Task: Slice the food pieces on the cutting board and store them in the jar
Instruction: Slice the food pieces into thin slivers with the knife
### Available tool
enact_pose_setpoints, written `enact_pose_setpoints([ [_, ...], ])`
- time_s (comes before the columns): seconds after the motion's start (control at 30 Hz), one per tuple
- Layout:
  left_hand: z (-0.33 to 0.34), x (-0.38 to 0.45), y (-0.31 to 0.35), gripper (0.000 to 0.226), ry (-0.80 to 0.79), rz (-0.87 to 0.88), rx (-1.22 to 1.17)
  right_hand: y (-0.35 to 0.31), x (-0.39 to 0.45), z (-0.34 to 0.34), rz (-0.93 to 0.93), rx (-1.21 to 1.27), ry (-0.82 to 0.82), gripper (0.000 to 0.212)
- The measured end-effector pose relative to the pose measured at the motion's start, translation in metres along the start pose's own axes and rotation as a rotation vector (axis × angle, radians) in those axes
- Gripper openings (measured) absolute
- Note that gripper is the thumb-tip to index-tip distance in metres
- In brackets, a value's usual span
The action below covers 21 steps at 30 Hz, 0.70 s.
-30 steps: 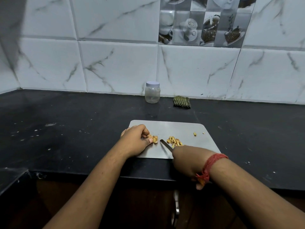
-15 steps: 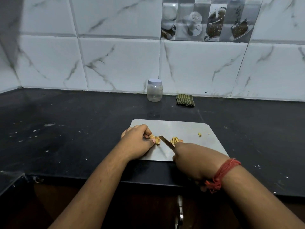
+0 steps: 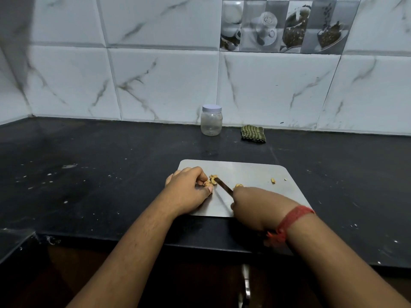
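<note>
Left fingers (image 3: 201, 179): curled, tips pinching the food (image 3: 210, 180) down against the board (image 3: 249, 174)
Left hand (image 3: 189, 188): back turned up, lying over the board's near-left part, thumb tip on the metal just beside the food
Right fingers: hidden beneath the back of the hand; the grasp is inferred from the blade emerging at the knuckles
Right hand (image 3: 259, 206): clenched round the handle of the knife (image 3: 223, 185), placed over the board's near edge
Knife: narrow dark blade, slanting up and to the left from the right hand, its tip touching the food held by the left fingers
Food: small yellowish pieces clustered between the left fingertips and the blade tip
Cut pile (image 3: 238, 186): pale pieces just beyond the right knuckles, mostly covered by that hand
Stray bits (image 3: 273, 180): two small fragments lying apart toward the board's right side
Board: flat, grey, metallic, rounded corners, lying on the counter (image 3: 100, 174) near its front edge
Jar (image 3: 211, 120): clear, upright, white lid fitted, standing at the wall behind the board, well apart from both hands; contents, if any, cannot be made out
Cloth (image 3: 253, 134): green, striped, folded, just right of the jar
Band (image 3: 291, 221): red thread tied round the right wrist
Counter: black, speckled with pale spots
Wall (image 3: 166, 85): white marbled tiles, one printed tile row at upper right
</note>
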<state>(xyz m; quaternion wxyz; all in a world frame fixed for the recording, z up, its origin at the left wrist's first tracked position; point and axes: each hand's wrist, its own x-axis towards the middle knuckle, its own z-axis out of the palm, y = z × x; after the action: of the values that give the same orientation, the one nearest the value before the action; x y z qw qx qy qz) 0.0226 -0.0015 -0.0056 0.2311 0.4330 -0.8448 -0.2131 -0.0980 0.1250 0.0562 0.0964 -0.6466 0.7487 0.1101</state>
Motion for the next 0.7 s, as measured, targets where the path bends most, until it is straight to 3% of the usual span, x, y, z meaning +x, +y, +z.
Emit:
enact_pose_setpoints([
  [0.23, 0.002, -0.003, -0.001, 0.010, -0.001, 0.064, -0.003, 0.016, 0.006, 0.005, 0.081, 0.189, 0.203, 0.007],
  [0.43, 0.005, -0.003, -0.001, 0.027, -0.045, 0.127, -0.023, 0.018, -0.032, 0.034, 0.148, 0.432, 0.281, 0.010],
  [0.7, 0.004, -0.004, 0.000, 0.008, -0.045, 0.122, -0.022, -0.006, -0.039, 0.041, 0.074, 0.529, 0.400, 0.014],
])
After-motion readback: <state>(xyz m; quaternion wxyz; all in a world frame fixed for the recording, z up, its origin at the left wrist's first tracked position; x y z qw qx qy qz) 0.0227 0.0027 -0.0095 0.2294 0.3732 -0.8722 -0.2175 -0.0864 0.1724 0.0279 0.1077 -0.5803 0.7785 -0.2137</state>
